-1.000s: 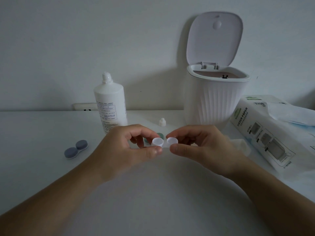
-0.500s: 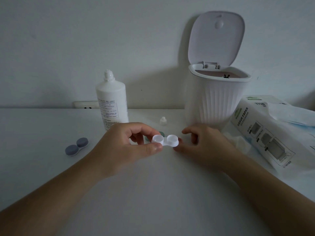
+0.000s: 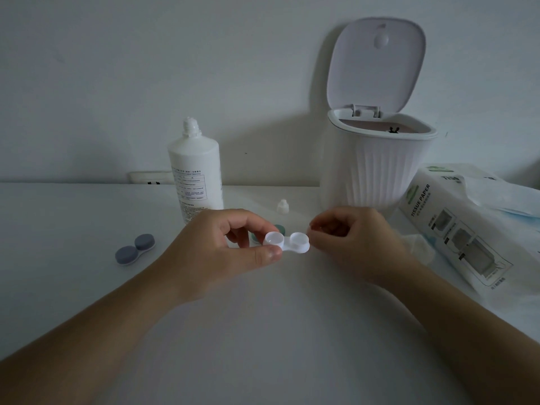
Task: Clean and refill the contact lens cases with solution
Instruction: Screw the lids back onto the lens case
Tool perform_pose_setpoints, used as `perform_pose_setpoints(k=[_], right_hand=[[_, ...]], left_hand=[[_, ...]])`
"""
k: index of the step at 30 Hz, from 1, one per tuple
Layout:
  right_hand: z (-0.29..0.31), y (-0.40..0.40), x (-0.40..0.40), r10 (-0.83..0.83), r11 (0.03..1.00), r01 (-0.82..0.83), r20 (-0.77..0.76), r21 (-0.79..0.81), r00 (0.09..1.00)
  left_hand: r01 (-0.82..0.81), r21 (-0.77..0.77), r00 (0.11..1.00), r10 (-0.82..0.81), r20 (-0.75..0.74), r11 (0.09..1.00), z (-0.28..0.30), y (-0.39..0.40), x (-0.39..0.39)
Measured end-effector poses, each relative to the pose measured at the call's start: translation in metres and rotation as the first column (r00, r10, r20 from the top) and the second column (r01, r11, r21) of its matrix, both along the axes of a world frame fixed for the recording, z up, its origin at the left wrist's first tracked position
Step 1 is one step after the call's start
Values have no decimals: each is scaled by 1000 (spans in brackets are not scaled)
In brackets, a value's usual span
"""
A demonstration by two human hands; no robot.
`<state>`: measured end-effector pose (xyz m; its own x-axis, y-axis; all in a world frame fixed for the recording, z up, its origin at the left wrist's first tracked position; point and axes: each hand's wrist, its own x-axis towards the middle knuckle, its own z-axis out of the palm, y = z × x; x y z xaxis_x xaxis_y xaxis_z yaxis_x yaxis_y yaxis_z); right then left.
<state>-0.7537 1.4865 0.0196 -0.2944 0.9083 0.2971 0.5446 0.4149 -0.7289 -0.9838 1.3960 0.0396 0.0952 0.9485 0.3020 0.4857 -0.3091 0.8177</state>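
At frame centre my left hand (image 3: 225, 252) pinches the uncapped white lens case (image 3: 286, 243), right hand (image 3: 350, 238) loosely curled and empty; refilling from the solution bottle (image 3: 195, 173) looks undone.

**White lens case pinched above the table**

Left hand (image 3: 216, 247) pinching open white lens case (image 3: 287, 242) by its left cup. Right hand (image 3: 355, 239) just beside the right cup, fingers curled; contents impossible to tell. Behind: solution bottle (image 3: 195, 173) uncapped, small cap (image 3: 283, 206), bin (image 3: 377, 165) with lid up. Grey lens case (image 3: 135, 249) left, tissue pack (image 3: 467, 229) right.
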Motion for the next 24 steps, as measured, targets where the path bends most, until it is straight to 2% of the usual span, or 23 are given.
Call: perform_pose_setpoints(k=[5,10,17,24], right_hand=[[11,-7,0,86,982,-138,-351,-126,933],[20,-13,0,214,932,-339,-564,-125,797],[22,-26,-1,333,859,-483,-530,-170,780],[22,-30,-4,389,857,-487,-411,-165,824]], left_hand=[[-1,-12,1000,1,-2,1000,1,1,0],[11,-16,1000,-11,-14,1000,1,1,-1],[6,-14,1000,-6,21,1000,-1,3,-2],[6,-35,999,-5,40,999,0,3,-3]])
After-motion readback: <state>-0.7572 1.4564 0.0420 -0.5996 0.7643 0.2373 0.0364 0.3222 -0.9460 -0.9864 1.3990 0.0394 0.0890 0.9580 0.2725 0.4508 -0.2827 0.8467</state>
